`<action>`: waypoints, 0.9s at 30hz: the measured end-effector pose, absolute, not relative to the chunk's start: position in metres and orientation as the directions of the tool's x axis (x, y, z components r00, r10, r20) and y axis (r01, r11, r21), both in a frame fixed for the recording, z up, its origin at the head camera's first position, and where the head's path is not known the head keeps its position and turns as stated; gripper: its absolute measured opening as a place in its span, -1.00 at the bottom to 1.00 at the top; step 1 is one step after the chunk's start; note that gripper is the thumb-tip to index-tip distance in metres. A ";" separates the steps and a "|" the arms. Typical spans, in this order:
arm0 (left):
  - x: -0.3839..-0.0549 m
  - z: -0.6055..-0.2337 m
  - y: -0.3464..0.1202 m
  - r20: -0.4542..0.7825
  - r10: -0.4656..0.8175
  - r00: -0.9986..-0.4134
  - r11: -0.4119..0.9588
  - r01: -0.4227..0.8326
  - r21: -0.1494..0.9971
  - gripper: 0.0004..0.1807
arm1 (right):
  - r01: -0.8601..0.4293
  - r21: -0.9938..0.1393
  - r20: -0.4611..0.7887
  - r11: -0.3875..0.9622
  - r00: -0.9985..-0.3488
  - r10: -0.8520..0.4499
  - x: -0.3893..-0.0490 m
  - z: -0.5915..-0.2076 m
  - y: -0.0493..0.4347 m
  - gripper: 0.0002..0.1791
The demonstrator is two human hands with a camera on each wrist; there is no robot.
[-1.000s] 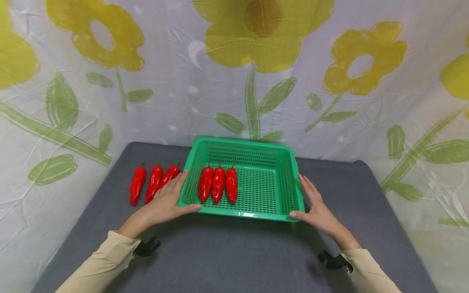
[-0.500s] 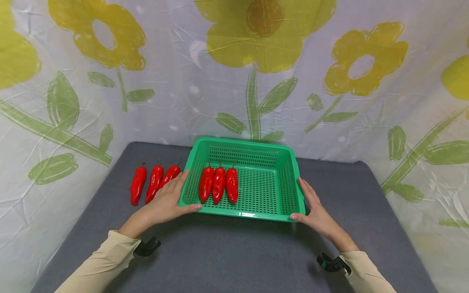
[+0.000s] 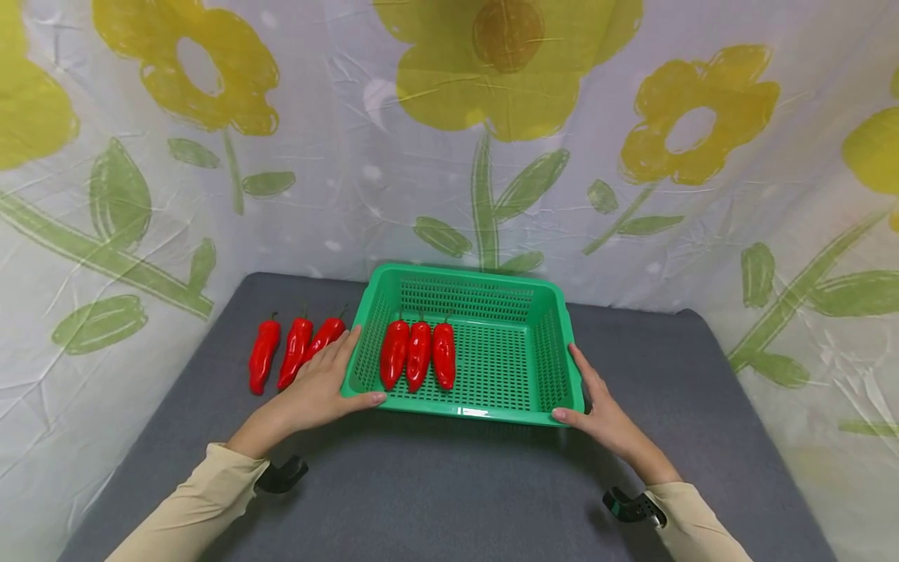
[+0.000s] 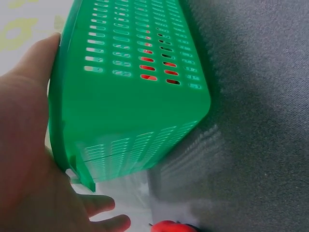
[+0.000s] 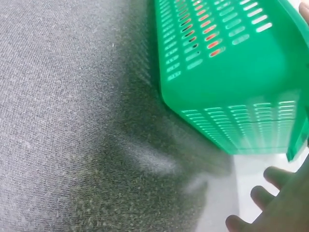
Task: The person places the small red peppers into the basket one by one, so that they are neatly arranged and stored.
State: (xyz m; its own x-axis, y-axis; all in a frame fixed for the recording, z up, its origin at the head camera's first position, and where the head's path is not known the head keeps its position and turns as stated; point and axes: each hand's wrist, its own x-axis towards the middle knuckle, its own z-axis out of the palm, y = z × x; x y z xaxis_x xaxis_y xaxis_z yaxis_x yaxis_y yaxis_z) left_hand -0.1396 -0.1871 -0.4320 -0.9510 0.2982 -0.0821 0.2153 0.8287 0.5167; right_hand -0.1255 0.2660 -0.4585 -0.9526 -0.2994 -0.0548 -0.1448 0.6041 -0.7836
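Note:
A green plastic basket (image 3: 485,272) with slotted walls stands on the grey table. Three glossy red peppers (image 3: 419,357) lie side by side at its left end. My left hand (image 3: 318,393) is at the near left corner, thumb over the front rim and straight fingers along the left side. At the near right corner my right hand (image 3: 609,417) has its thumb on the rim, fingers extended beside the right wall. The left wrist view shows the basket's slotted outside (image 4: 130,106) next to the spread left hand (image 4: 29,130). In the right wrist view, the right hand's fingers (image 5: 263,197) reach past the basket corner.
Three more red peppers (image 3: 263,355) lie on the grey table (image 3: 449,492) left of the basket, the nearest partly behind my left hand. A white curtain (image 3: 309,156) printed with yellow flowers hangs behind the table and along both sides.
My right hand and wrist have shifted slightly left, its fingertips a little lower along the basket's right side. The left hand, basket and peppers stay in place.

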 end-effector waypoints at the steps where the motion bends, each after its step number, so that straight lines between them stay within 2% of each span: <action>1: -0.139 -0.432 -0.187 -0.080 0.298 -0.951 0.828 0.216 0.517 0.29 | -0.136 -0.786 -0.061 0.603 -0.954 -0.294 -0.125 -0.459 0.266 0.18; 10: -0.141 -0.426 -0.193 -0.068 0.321 -0.945 0.818 0.240 0.523 0.23 | -0.108 -0.794 -0.090 0.599 -0.953 -0.291 -0.124 -0.459 0.265 0.14; 17: -0.155 -0.409 -0.226 -0.032 0.346 -0.938 0.780 0.268 0.566 -0.06 | -0.106 -0.832 -0.082 0.545 -0.947 -0.309 -0.126 -0.461 0.264 0.12; 23: -0.170 -0.392 -0.265 0.011 0.310 -0.951 0.748 0.251 0.614 -0.30 | -0.102 -0.847 -0.080 0.522 -0.946 -0.314 -0.126 -0.461 0.264 0.12; 27: -0.179 -0.394 -0.291 0.052 0.279 -0.959 0.717 0.244 0.653 -0.41 | -0.108 -0.844 -0.078 0.525 -0.944 -0.319 -0.126 -0.461 0.264 0.11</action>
State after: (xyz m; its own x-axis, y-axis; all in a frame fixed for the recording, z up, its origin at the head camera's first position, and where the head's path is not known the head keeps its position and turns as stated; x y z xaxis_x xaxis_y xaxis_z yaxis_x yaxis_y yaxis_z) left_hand -0.1785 -0.2909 -0.3943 -0.9588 0.2794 0.0517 0.2441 0.7169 0.6531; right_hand -0.1260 0.2640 -0.4611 -0.9445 -0.3192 -0.0776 -0.1080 0.5248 -0.8443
